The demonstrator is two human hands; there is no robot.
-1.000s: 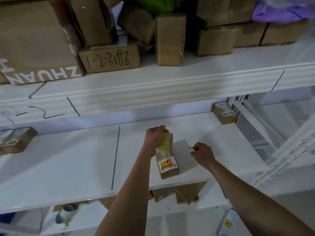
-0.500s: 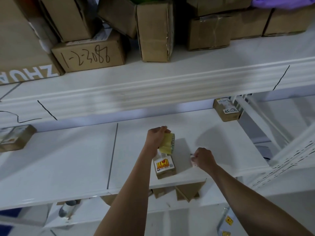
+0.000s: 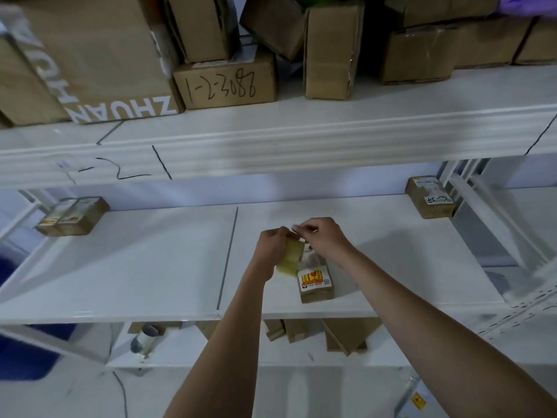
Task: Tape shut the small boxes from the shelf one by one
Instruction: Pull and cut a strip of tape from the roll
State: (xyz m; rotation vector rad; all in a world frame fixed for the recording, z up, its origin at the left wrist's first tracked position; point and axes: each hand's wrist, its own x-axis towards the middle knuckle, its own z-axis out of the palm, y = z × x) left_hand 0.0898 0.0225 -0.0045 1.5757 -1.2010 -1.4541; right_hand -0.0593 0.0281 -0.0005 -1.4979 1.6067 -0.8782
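Note:
A small brown box (image 3: 316, 285) with a red and yellow label lies on the middle white shelf (image 3: 150, 267), near its front edge. My left hand (image 3: 271, 245) grips a yellowish tape roll (image 3: 291, 257) just above the box's far end. My right hand (image 3: 324, 236) is right beside the roll's top, its fingertips pinching at the tape end. Whether tape touches the box is hidden by my hands.
Two more small boxes sit on the same shelf, one at far left (image 3: 72, 217) and one at far right (image 3: 429, 197). The upper shelf (image 3: 301, 137) overhangs, stacked with larger cardboard boxes (image 3: 226, 82). Cartons (image 3: 346, 336) and a cylinder (image 3: 144, 339) lie on the lower shelf.
My right hand has moved from the shelf right of the box up and left to the tape roll. The left hand keeps the roll over the box.

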